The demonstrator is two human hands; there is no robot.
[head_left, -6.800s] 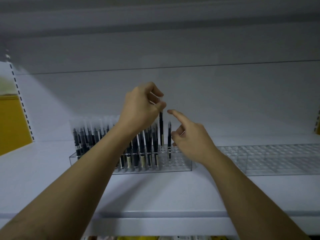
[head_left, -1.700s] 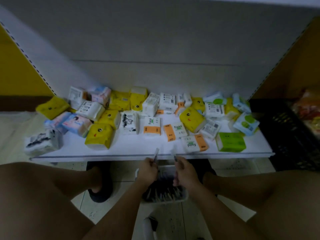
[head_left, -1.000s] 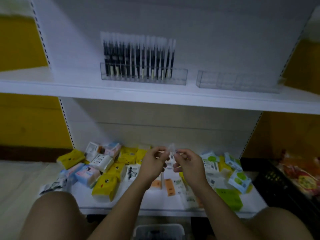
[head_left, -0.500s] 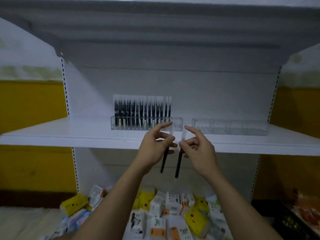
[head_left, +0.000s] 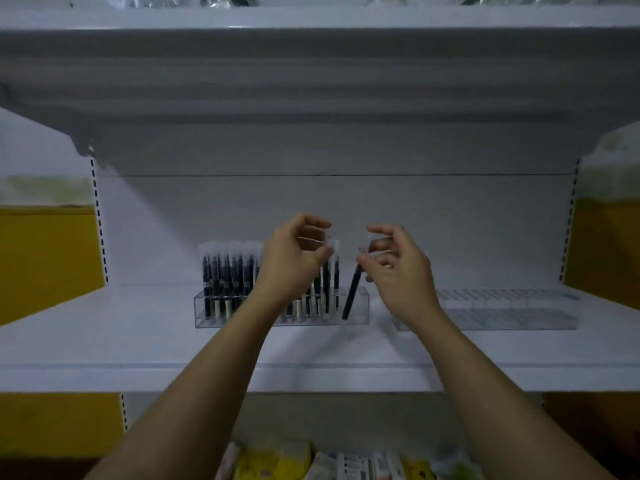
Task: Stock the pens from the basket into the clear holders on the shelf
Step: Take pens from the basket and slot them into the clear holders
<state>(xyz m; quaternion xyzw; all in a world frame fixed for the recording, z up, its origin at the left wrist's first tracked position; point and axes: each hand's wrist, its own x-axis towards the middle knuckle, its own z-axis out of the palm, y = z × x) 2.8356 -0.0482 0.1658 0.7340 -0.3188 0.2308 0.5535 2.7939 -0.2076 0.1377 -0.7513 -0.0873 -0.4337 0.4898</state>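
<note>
Left hand [head_left: 294, 261] pinches an upright pen [head_left: 336, 278], right hand [head_left: 398, 271] a tilted pen [head_left: 352, 292], both at the holder [head_left: 362, 310]'s right end on the shelf [head_left: 138, 341]; the tilt risks missing a slot and knocking neighbours.

Shop: slotted shelf uprights [head_left: 98, 220], racked pens [head_left: 221, 271], packaged goods [head_left: 346, 465].

Black clear-capped pens [head_left: 225, 271] stand upright in our left holder [head_left: 242, 321]. Over its right end our left hand [head_left: 294, 261] pinches an upright pen [head_left: 336, 271], our right hand [head_left: 398, 271] a tilted pen [head_left: 351, 296]. The clear right holder [head_left: 502, 308] sits just beside.
</note>
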